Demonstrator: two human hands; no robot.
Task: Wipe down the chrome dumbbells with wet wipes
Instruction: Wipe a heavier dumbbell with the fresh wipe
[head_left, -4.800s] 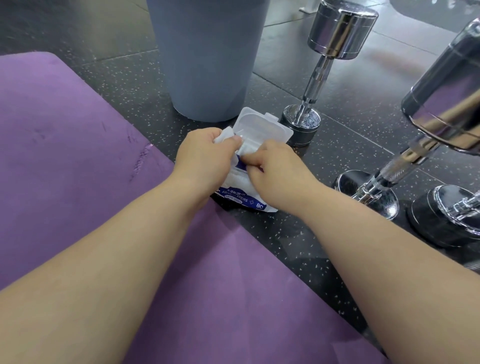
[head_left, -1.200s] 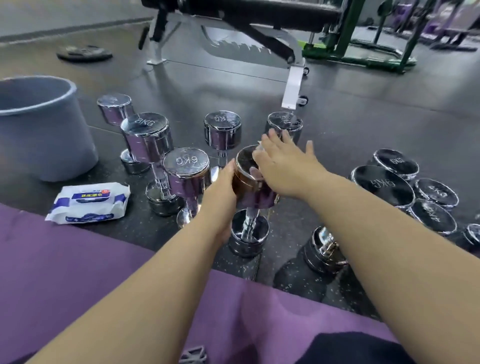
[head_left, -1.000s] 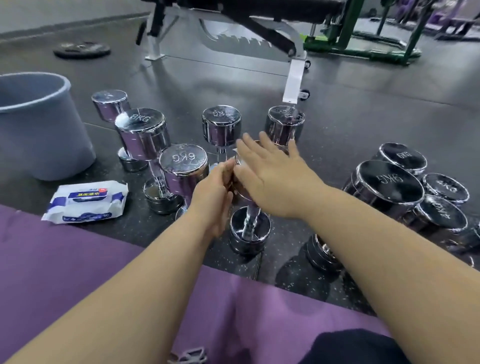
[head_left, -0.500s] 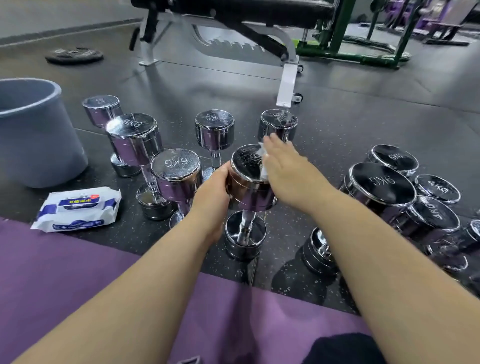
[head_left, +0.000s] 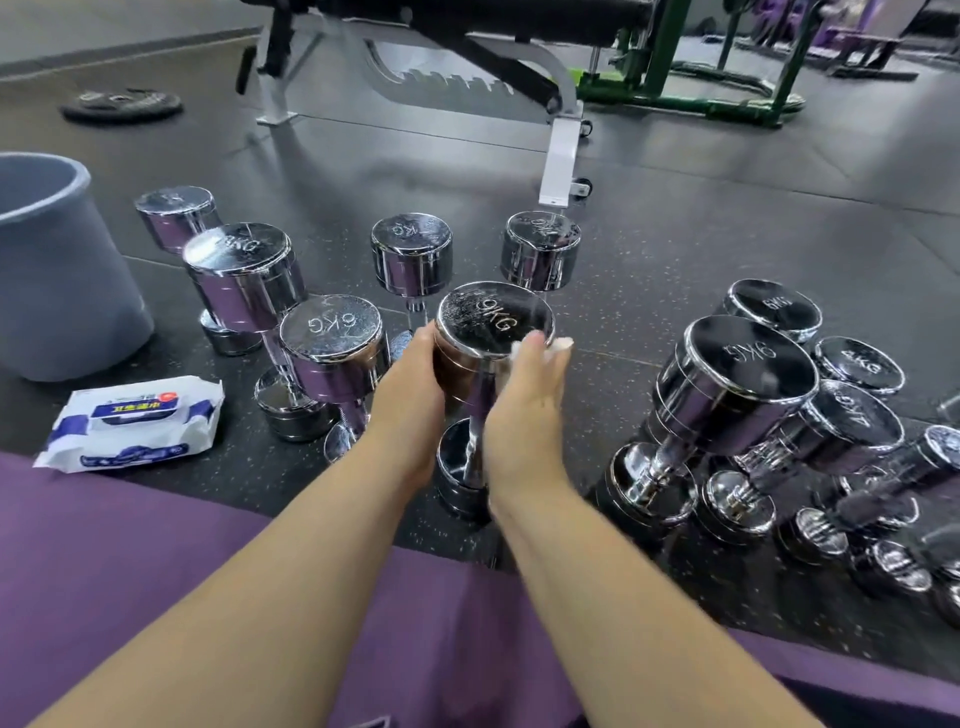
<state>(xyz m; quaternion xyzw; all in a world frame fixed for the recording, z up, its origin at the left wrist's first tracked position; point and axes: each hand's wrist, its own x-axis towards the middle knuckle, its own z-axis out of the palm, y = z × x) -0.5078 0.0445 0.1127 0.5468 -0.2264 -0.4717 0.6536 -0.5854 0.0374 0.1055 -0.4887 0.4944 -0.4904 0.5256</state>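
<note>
A chrome dumbbell (head_left: 493, 317) stands on end at the centre of the floor, its wet top face marked 6KG. My left hand (head_left: 413, 379) holds the left side of its upper head. My right hand (head_left: 524, 400) presses a white wet wipe (head_left: 558, 344) against the right side of that head, the wipe peeking out past my fingertips. Several other chrome dumbbells (head_left: 332, 343) stand upright to the left and behind. More chrome dumbbells (head_left: 737, 384) lean in a cluster on the right.
A pack of wet wipes (head_left: 132, 423) lies shut on the floor at left, beside a grey bin (head_left: 57, 270). A purple mat (head_left: 156, 587) covers the near floor. A weight bench (head_left: 467, 57) and a green rack (head_left: 691, 78) stand behind; a weight plate (head_left: 122, 104) lies far left.
My right hand has slid with the wipe from the top face of the 6KG head down to its right side. My left hand keeps its hold on the head's left side.
</note>
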